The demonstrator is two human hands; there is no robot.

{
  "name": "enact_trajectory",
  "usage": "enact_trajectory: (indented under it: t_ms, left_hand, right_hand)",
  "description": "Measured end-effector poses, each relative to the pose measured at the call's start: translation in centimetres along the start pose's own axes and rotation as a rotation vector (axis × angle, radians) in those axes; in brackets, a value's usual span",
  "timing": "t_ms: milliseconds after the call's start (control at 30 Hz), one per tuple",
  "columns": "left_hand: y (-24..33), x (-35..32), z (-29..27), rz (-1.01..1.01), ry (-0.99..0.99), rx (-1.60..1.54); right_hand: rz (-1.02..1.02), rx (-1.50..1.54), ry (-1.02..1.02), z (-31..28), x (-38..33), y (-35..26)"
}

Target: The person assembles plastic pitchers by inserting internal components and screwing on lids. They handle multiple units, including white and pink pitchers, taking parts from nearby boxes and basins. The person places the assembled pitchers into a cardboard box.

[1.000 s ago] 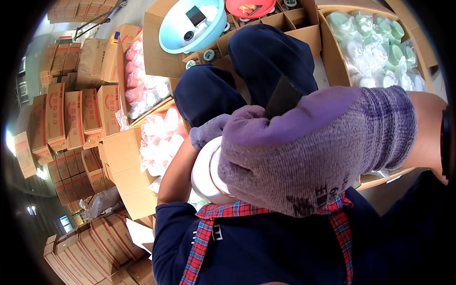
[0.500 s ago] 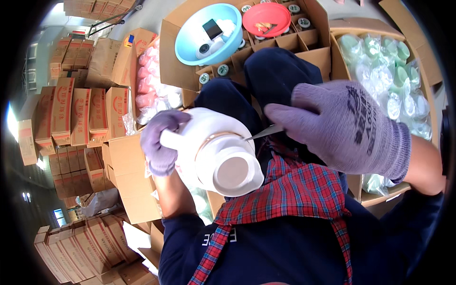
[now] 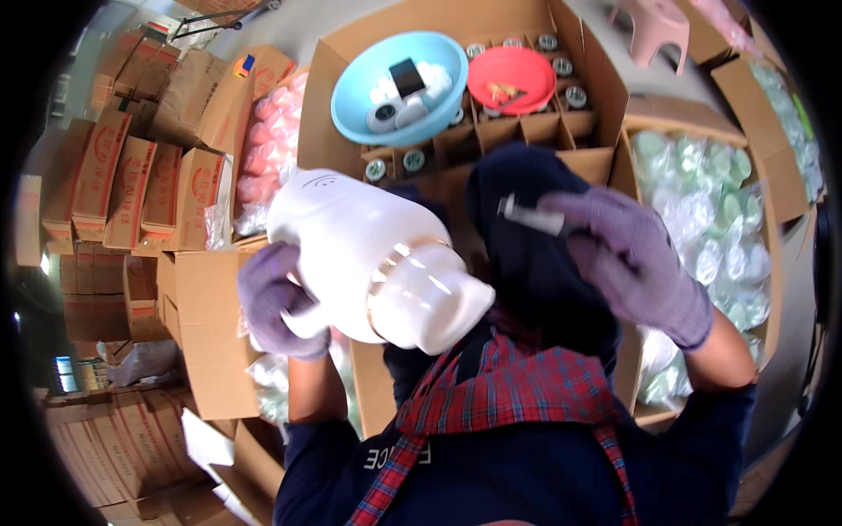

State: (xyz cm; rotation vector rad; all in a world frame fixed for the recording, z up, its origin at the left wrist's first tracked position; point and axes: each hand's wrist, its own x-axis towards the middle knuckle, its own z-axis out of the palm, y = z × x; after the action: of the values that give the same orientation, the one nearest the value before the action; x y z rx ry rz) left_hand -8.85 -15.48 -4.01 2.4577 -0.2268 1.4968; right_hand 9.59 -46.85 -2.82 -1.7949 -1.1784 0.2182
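My left hand (image 3: 279,302), in a purple knit glove, is closed around the handle of a white insulated jug (image 3: 351,237). The jug is tilted, its spouted lid toward me and its base away. A gold band rings its neck, and a small smile-like mark shows near the base. To the right of the jug, apart from it, my gloved right hand (image 3: 640,259) pinches a small pointed metal tool (image 3: 532,216). Motion blurs the tool, so its exact kind is unclear.
Beyond my knees stands a divided carton (image 3: 610,110) with capped items in it, a blue basin (image 3: 346,92) and a red plate (image 3: 526,88) on top. Cartons of pink (image 3: 260,162) and green (image 3: 737,210) wrapped pieces flank me. Stacked boxes (image 3: 101,175) stand left, a pink stool (image 3: 660,35) far right.
My right hand has drawn the metal tool up and away from the jug's neck. The jug has turned and shifted slightly left, still in my left hand. The head view has shifted too.
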Motion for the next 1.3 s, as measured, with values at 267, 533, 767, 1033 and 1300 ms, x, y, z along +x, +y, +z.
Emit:
enact_trajectory:
  t_ms: [267, 533, 767, 1033, 1300]
  left_hand:
    - [-1.4, -7.5, 0.9, 0.104, -0.905, -0.215]
    - [-0.3, -4.1, 0.1, -0.526, -0.548, -0.237]
    - [-3.9, -1.1, 10.1, -0.723, -0.478, -0.561]
    - [-7.4, -2.5, 14.8, -0.898, -0.383, -1.047]
    - [-6.0, -2.0, 13.0, -1.064, -0.070, -0.978]
  right_hand:
    - [0.288, -0.228, 0.046, 4.2, 15.3, 17.3]
    - [0.838, -0.421, 0.099, 7.7, 24.1, 37.3]
    - [0.641, -0.894, 0.322, 7.8, 23.0, 42.9]
    - [0.950, -0.685, -0.087, 1.1, 16.1, 50.2]
    - [0.554, -0.937, 0.219, -3.2, 17.7, 29.1]
